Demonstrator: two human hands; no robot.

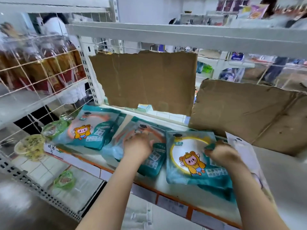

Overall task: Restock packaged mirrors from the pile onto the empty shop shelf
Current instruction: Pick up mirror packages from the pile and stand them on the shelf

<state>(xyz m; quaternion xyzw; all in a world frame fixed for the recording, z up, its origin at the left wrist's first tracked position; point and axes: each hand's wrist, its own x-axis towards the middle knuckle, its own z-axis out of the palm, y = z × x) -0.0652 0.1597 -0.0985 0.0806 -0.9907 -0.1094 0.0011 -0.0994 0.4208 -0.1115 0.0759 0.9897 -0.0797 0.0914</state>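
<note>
**A:** Left mirror pack (88,128) is in glossy teal plastic film, throwing glare!

**B:** Same slick wrap on the middle mirror pack (154,163) and the right mirror pack (191,160), a bit crinkled.

**A:** Behind them, the tall cardboard sheet (142,80) and the low cardboard sheet (249,117) are matt brown, creased, with ragged torn edges.

**B:** The shelf (282,171) looks like smooth, pale painted metal. The upright (86,67) is punched metal, and the wire grid (41,67) is thin coated wire.

**A:** And the round packs (31,145) are in clear, shiny plastic.

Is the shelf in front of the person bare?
No, teal mirror packages lie on the shelf, and the right hand grips the yellow-ringed package.
</note>
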